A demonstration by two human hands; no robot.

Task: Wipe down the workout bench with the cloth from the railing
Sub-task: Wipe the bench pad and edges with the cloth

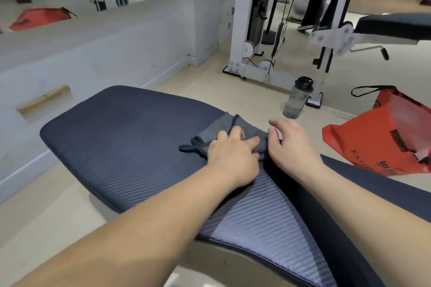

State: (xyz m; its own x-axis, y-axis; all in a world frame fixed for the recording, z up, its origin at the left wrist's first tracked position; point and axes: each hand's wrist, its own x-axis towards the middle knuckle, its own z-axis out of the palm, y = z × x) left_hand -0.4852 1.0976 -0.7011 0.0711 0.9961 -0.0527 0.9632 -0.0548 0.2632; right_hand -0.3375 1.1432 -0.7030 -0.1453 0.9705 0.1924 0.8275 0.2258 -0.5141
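A dark ribbed workout bench point(121, 137) fills the middle of the head view, its pad split by a gap near my arms. A grey cloth point(224, 127) with a dark hem and loop lies folded on the pad's right side. My left hand point(229, 151) rests flat on the cloth, fingers spread over its near edge. My right hand point(289, 144) hovers beside the cloth's right corner with fingers loosely curled, its fingertips at or just above the cloth's edge.
A clear water bottle point(296, 100) stands on the floor right of the bench. A red shopping bag point(382, 137) lies further right. A white cable machine point(263, 30) and a second bench point(394, 28) stand behind. A low wall with mirrors runs along the left.
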